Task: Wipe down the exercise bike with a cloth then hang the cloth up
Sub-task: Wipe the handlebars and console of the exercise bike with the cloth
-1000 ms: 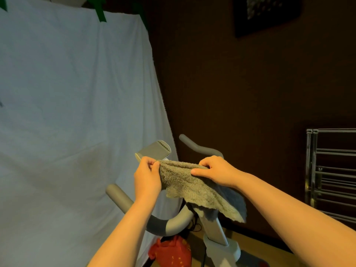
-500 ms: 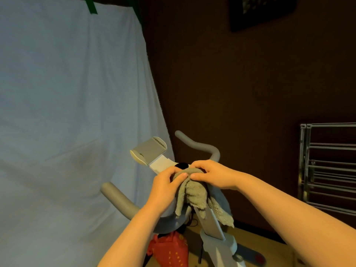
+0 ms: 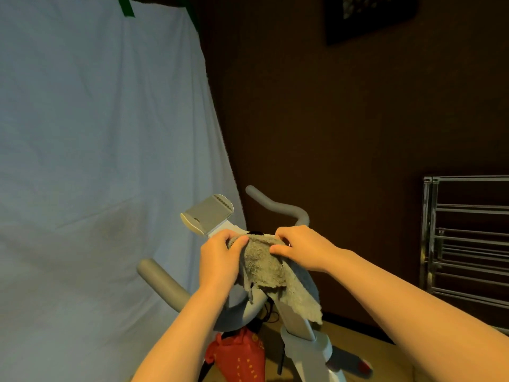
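Both hands pinch cloth (image 3: 264,264) on bike (image 3: 296,321) centre: left hand (image 3: 220,260), right hand (image 3: 301,248). Risk: loose corner hangs low, cld snag stem or slip off w/ weak grip.

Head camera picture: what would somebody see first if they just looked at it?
Two hands in the middle: the left hand and right hand hold a grey cloth bunched on the exercise bike. A big white sheet fills the left side. A metal rack stands at the right edge.
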The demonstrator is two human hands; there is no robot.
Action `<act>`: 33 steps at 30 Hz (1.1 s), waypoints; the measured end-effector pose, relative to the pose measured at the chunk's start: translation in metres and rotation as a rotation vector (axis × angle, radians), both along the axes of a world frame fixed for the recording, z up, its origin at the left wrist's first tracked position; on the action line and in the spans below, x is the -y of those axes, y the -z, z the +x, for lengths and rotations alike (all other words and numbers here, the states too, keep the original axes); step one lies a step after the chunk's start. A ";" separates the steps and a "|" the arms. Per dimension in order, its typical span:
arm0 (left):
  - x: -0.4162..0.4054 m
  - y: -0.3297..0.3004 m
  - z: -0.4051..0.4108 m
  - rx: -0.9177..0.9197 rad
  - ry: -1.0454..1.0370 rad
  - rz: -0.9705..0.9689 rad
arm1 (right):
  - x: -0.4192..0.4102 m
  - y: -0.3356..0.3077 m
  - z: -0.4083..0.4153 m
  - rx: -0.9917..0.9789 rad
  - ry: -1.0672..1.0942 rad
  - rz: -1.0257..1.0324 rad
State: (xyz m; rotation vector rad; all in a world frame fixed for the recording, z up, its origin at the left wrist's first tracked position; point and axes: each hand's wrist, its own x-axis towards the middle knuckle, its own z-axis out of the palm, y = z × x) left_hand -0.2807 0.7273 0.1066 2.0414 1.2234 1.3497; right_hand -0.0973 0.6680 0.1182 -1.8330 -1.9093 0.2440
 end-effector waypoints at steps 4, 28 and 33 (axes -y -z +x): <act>-0.005 0.012 0.000 0.048 -0.045 -0.091 | -0.008 0.008 -0.002 -0.353 0.063 -0.002; -0.004 -0.016 0.008 -0.002 0.383 -0.106 | -0.011 0.004 -0.006 -0.826 -0.142 0.097; -0.001 0.010 0.025 0.036 0.334 -0.121 | -0.002 0.020 0.010 -0.797 0.011 0.109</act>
